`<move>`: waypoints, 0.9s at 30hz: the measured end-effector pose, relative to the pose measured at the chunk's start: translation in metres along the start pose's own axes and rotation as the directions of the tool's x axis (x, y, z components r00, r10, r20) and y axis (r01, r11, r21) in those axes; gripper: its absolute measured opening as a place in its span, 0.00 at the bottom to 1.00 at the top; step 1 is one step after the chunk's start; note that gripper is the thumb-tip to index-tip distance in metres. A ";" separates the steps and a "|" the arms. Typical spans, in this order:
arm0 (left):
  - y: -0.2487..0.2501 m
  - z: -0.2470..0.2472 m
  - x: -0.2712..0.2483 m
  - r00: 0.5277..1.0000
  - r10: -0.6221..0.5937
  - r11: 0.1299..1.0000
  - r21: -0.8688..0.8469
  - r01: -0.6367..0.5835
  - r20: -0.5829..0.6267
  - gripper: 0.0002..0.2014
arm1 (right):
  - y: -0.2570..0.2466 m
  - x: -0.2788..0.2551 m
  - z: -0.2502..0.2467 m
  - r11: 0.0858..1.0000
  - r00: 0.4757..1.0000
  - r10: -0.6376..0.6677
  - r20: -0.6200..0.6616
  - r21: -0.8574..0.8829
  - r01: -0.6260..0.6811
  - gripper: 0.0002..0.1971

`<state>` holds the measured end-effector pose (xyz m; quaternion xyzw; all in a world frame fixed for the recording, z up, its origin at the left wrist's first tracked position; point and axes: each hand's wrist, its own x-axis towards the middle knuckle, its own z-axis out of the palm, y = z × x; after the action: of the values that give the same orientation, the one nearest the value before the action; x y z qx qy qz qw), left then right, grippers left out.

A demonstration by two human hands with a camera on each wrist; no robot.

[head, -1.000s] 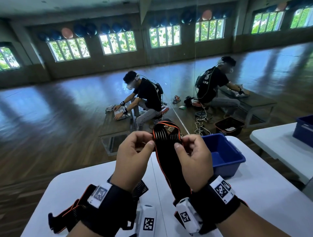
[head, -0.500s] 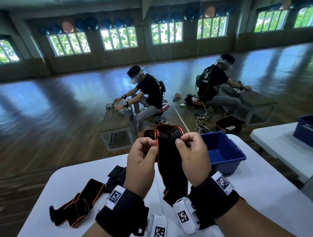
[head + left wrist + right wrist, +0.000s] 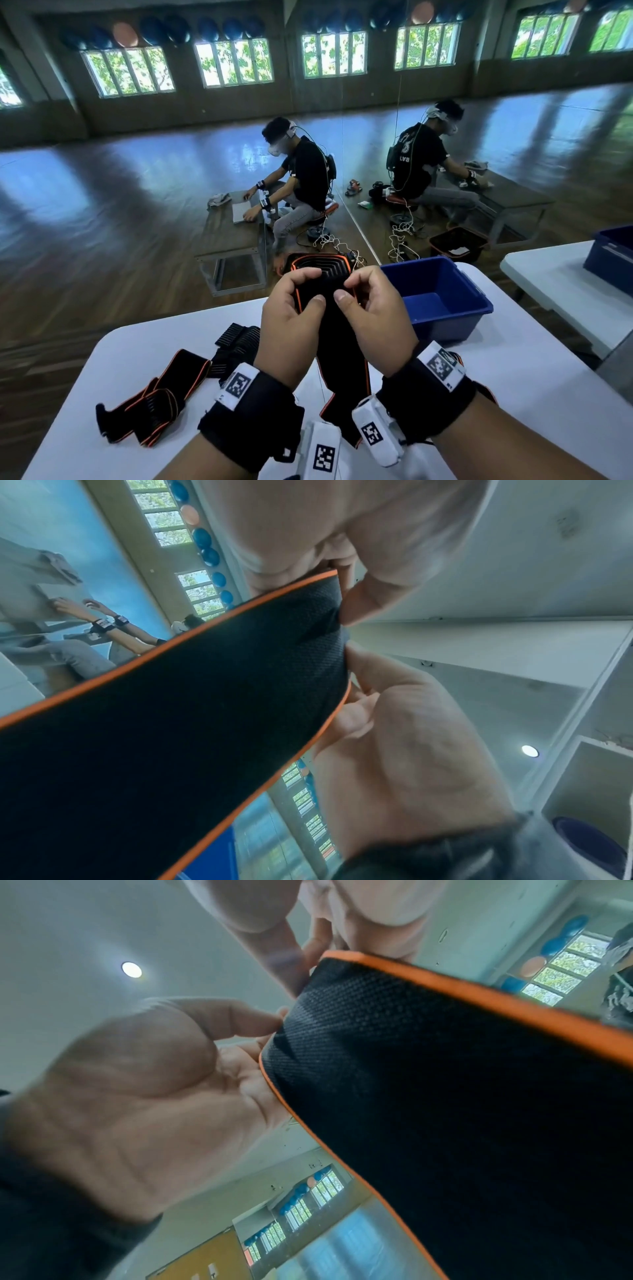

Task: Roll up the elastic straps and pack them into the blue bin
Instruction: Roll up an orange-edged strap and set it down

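Item 1: black orange-edged strap (image 3: 337, 339), centre frame; our left hand (image 3: 291, 329) and right hand (image 3: 376, 325) both pinch its folded top.

Left hand (image 3: 291, 329): raised above the table (image 3: 130, 346), fingers curled, thumb and fingertips pinching the strap (image 3: 342, 342) at its left edge. Right hand (image 3: 376, 325): raised alongside, pinching the right edge. Both wrists banded in black.

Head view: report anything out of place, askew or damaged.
Nothing looks damaged or spilled. Both hands, left hand and right hand, pinch one strap; other straps lie loosely bunched, unrolled, on the table. Visible bin floor is bare.
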<state>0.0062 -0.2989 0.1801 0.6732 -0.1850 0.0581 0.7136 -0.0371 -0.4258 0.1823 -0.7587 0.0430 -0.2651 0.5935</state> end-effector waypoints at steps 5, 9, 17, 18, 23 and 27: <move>-0.011 -0.004 0.013 0.994 -0.087 0.992 -0.092 0.081 -0.060 0.18 | 0.029 -0.026 0.003 0.992 0.992 -0.007 0.123 -0.122 0.022 0.13; -0.023 -0.007 0.027 0.978 -0.200 0.959 -0.217 0.182 -0.064 0.18 | 0.077 -0.059 0.007 0.967 0.952 0.170 0.253 -0.228 -0.112 0.21; -0.108 -0.010 0.039 0.943 -0.329 0.943 0.035 0.331 -0.042 0.21 | 0.161 -0.129 0.000 0.846 0.768 0.513 0.385 -0.376 -0.377 0.31; -0.122 -0.012 0.037 0.940 -0.340 0.935 0.095 0.342 -0.034 0.21 | 0.166 -0.136 -0.002 0.828 0.736 0.549 0.396 -0.380 -0.413 0.30; -0.183 -0.027 0.019 0.905 -0.421 0.848 0.379 0.371 0.056 0.19 | 0.182 -0.166 -0.012 0.716 0.602 0.690 0.402 -0.498 -0.489 0.29; -0.216 -0.046 0.010 0.852 -0.499 0.705 0.646 0.292 0.160 0.22 | 0.180 -0.181 -0.014 0.647 0.643 0.714 0.277 -0.612 -0.454 0.21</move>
<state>0.0962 -0.2746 -0.0207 0.8873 -0.1201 -0.1538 0.4180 -0.1532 -0.4223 -0.0451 -0.8640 0.2067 0.1739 0.4250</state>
